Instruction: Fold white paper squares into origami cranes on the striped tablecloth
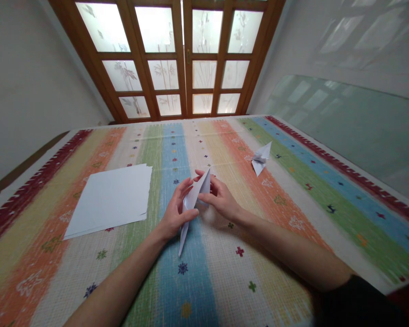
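A partly folded sheet of white paper (193, 194), long and pointed at both ends, is held between my two hands over the blue stripe of the cloth. My left hand (176, 210) grips its left side, thumb on the near face and fingers behind. From the right, my right hand (222, 198) pinches the paper's other side, with the thumb in front of a raised flap. One tip points up and away, the other down toward me. Some fingertips are hidden behind the paper.
A stack of white paper sheets (111, 200) lies to the left. A folded paper figure (261, 158) rests farther off on the right. Under everything is a striped tablecloth (221, 272). Beyond the table stand wooden doors (186, 59) with frosted panes.
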`<control>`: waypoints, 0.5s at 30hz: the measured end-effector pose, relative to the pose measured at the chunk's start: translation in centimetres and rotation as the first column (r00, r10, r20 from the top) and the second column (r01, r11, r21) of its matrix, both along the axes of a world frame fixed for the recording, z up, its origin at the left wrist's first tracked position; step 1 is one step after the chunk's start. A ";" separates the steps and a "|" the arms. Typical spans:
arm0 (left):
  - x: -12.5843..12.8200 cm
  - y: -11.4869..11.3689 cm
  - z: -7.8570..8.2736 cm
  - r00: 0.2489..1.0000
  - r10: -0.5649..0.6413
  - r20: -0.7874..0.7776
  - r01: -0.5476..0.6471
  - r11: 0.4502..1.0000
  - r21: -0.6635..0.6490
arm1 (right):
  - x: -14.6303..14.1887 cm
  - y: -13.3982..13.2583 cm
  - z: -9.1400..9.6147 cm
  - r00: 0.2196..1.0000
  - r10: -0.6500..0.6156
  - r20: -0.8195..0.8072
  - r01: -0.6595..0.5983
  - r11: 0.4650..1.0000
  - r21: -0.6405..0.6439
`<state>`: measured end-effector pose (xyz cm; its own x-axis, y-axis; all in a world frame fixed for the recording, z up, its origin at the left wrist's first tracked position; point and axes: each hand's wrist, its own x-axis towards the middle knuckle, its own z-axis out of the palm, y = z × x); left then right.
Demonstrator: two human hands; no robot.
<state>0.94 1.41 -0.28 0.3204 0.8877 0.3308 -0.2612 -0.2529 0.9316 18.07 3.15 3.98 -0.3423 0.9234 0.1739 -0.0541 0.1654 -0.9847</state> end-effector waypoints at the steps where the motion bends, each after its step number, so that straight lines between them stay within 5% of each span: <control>1: 0.0 0.0 0.0 1.000 0.002 -0.001 -0.002 1.000 -0.001 | 0.0 0.0 0.1 1.000 0.000 0.001 0.000 1.000 0.001; 15: 0.2 -0.1 0.3 1.000 0.001 -0.004 -0.001 1.000 0.018 | 0.0 -0.2 0.0 0.998 -0.010 0.065 0.008 1.000 0.029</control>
<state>1.11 1.34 -0.03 0.3207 0.8821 0.3451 -0.2570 -0.2697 0.9280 18.04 2.96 3.93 -0.3452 0.9215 0.1777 0.0119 0.1936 -0.9810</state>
